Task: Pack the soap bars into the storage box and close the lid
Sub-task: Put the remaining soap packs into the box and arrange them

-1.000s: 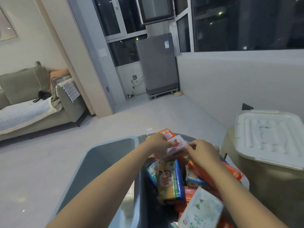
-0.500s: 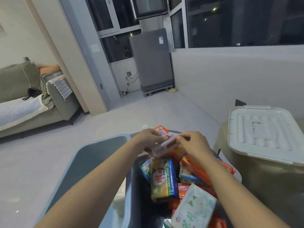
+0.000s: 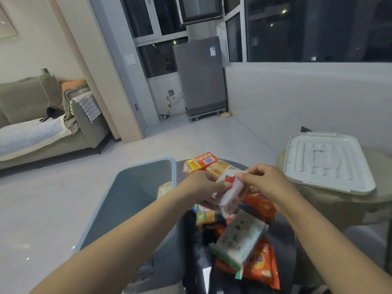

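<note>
A white wrapped soap bar (image 3: 230, 193) with red print is lifted above the pile of soap packs (image 3: 250, 236) on a dark round table. My left hand (image 3: 206, 188) grips its left side from below, and my right hand (image 3: 262, 180) pinches its upper right end. The blue-grey storage box (image 3: 131, 200) stands open to the left of the pile, with one pale bar (image 3: 163, 188) visible inside. The white lid (image 3: 326, 162) lies on a beige seat at the right.
Orange and yellow packs (image 3: 209, 165) lie at the table's far edge. A grey washing machine (image 3: 201, 75) stands by the windows. A sofa (image 3: 42, 122) is at the left, beyond open floor.
Both hands have lifted the white bar off the pile and tilted it, drawing it nearer to me. The camera view has shifted slightly.
</note>
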`<move>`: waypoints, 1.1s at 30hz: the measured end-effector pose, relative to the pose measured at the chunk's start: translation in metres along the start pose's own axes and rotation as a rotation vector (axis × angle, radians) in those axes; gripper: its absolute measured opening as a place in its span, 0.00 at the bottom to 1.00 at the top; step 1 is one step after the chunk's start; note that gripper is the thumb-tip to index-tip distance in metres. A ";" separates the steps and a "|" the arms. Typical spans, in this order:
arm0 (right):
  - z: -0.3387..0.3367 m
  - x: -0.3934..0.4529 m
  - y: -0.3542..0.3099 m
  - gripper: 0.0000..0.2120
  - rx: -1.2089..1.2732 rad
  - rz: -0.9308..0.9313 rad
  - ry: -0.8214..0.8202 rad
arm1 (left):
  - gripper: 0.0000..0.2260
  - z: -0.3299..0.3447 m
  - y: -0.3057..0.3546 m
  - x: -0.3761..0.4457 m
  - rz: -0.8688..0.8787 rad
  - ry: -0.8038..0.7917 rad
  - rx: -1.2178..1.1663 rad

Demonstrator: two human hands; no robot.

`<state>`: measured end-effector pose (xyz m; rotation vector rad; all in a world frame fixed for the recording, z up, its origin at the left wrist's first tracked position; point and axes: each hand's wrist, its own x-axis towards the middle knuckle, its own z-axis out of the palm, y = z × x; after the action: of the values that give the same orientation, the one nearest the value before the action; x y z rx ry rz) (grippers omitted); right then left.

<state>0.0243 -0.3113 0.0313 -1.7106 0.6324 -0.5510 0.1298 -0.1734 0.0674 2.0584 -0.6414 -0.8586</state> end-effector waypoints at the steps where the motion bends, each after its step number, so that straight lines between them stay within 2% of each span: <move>1: -0.005 -0.006 0.003 0.09 -0.034 0.022 -0.041 | 0.10 0.006 -0.004 -0.008 -0.007 -0.010 0.020; 5: -0.015 -0.034 0.016 0.10 -0.225 0.057 -0.180 | 0.12 0.032 -0.022 -0.031 -0.051 -0.022 0.124; 10: -0.015 -0.054 0.018 0.09 -0.332 -0.011 -0.150 | 0.14 0.048 -0.034 -0.044 -0.015 0.073 0.149; 15: -0.012 -0.066 0.021 0.08 -0.533 -0.092 -0.153 | 0.16 0.055 -0.040 -0.043 0.030 0.176 0.323; 18: -0.016 -0.071 0.026 0.12 -0.519 -0.089 -0.136 | 0.16 0.053 -0.037 -0.037 0.040 0.197 0.504; 22: -0.026 -0.077 0.033 0.10 -0.490 -0.005 -0.058 | 0.18 0.053 -0.036 -0.029 -0.041 0.084 0.424; 25: -0.026 -0.083 0.037 0.11 -0.309 0.190 -0.188 | 0.18 0.052 -0.037 -0.027 -0.086 0.037 0.345; 27: -0.022 -0.086 0.039 0.20 -0.170 0.317 -0.280 | 0.18 0.050 -0.037 -0.027 -0.097 0.022 0.322; 29: -0.015 -0.089 0.040 0.25 -0.082 0.393 -0.334 | 0.16 0.048 -0.035 -0.029 -0.114 0.000 0.296; 33: -0.008 -0.093 0.038 0.19 0.004 0.418 -0.324 | 0.14 0.047 -0.035 -0.033 -0.125 -0.007 0.217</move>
<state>-0.0550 -0.2621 -0.0071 -1.5586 0.7237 0.0204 0.0783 -0.1535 0.0289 2.3113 -0.6389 -0.9007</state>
